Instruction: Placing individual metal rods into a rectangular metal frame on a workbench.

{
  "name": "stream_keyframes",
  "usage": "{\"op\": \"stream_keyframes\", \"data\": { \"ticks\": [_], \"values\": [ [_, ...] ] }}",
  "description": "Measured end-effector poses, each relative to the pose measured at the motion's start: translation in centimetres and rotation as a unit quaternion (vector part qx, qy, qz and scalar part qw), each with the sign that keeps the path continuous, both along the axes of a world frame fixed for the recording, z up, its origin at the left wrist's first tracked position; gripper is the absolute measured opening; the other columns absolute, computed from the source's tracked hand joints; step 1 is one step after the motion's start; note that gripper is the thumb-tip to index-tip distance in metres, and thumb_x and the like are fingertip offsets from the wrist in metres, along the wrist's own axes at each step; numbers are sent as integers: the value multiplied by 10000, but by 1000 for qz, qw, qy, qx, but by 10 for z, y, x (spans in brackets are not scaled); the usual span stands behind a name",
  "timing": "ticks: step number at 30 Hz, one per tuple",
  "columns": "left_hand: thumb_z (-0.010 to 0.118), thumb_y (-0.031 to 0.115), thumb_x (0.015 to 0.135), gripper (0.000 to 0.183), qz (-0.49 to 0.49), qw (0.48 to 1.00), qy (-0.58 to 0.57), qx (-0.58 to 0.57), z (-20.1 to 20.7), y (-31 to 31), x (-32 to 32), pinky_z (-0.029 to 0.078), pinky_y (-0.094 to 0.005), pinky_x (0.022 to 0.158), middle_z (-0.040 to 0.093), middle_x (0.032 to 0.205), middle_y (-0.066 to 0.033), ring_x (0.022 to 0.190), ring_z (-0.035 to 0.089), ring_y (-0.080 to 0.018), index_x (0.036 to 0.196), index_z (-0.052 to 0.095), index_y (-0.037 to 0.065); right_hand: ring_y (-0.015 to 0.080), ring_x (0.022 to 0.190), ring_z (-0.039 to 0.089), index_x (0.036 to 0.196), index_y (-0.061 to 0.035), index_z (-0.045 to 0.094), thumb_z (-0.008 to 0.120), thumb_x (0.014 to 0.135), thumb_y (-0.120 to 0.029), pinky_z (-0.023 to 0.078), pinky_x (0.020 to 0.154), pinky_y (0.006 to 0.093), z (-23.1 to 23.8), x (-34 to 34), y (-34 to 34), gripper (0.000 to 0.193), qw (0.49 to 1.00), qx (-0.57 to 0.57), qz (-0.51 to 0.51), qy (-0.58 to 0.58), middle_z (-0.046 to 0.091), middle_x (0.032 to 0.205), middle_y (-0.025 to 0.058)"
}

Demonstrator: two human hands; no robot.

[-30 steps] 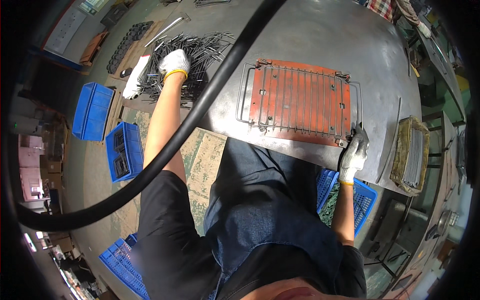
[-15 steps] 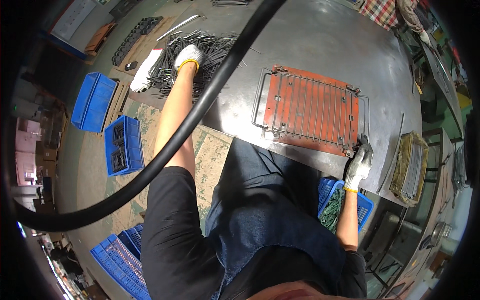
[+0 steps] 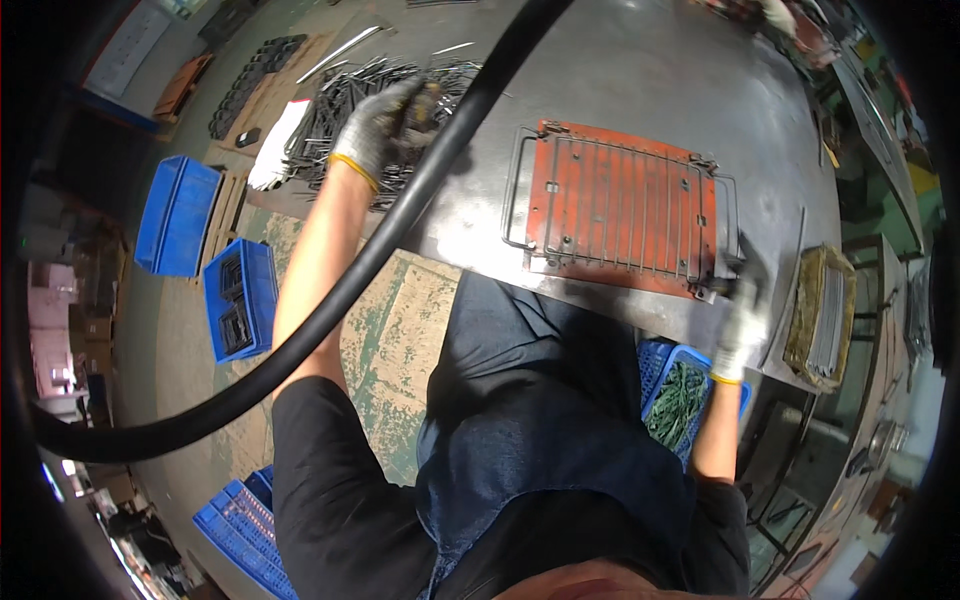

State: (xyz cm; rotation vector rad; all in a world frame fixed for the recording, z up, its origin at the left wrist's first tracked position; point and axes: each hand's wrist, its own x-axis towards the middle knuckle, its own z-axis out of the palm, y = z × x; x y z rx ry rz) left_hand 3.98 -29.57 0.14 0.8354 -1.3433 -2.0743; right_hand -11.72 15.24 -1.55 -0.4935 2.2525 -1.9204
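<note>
My left hand [image 3: 372, 130], in a white knitted glove with a dark grey coating, is over a heap of short dark metal rods [image 3: 340, 95] at the table's left. Its fingers are curled; whatever lies in them blends with the rods behind. A red jig plate [image 3: 625, 215] lies on the table, with a wire rack [image 3: 640, 180] of parallel bars on it and bent wire loops at both sides. My right hand [image 3: 742, 320], gloved alike, is smeared by motion just off the plate's near right corner, so its fingers cannot be read.
A thick black cable [image 3: 400, 215] crosses the view in front of my left arm. A white glove [image 3: 280, 150] lies beside the rods. Blue crates [image 3: 180, 215] stand at left; a blue basket [image 3: 655, 365] sits below the table. A bin of rods [image 3: 820, 320] is at right.
My left hand has turned and come back a little from the heap, showing its coated side. The right hand has moved right, away from the plate's corner.
</note>
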Motion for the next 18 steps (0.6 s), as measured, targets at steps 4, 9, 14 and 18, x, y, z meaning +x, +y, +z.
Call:
{"op": "stream_keyframes", "data": {
  "ticks": [4,9,14,18],
  "values": [
    [621,323,903,360,-31,998,-43,-26,37,150,-35,583,-304,545,643,764,-114,592,658,-197,1025,635,-16,148,738,666,1178,-91,566,542,926,-220,546,655,264,-31,50,-69,284,988,61,139,-5,625,1138,131],
    [636,313,901,314,-7,998,-55,-10,9,209,-66,507,-269,508,653,776,-83,602,637,-150,990,628,12,121,661,630,1130,-12,554,540,951,-275,515,597,234,-36,74,-111,318,954,-173,223,-97,682,931,106],
    [608,270,923,290,-84,996,-13,41,-30,194,-50,543,-285,571,645,800,-98,674,641,-162,962,621,-17,111,646,599,1079,-9,589,487,978,-284,488,568,235,-27,79,-100,310,962,-136,189,-142,668,864,78],
    [621,239,916,273,-186,978,-34,83,-28,192,-54,551,-295,610,653,822,-106,691,643,-182,931,612,-34,129,851,644,1125,-11,591,569,923,-97,524,704,255,-40,78,-104,220,962,-16,270,-39,660,1057,90]
  ]
}}
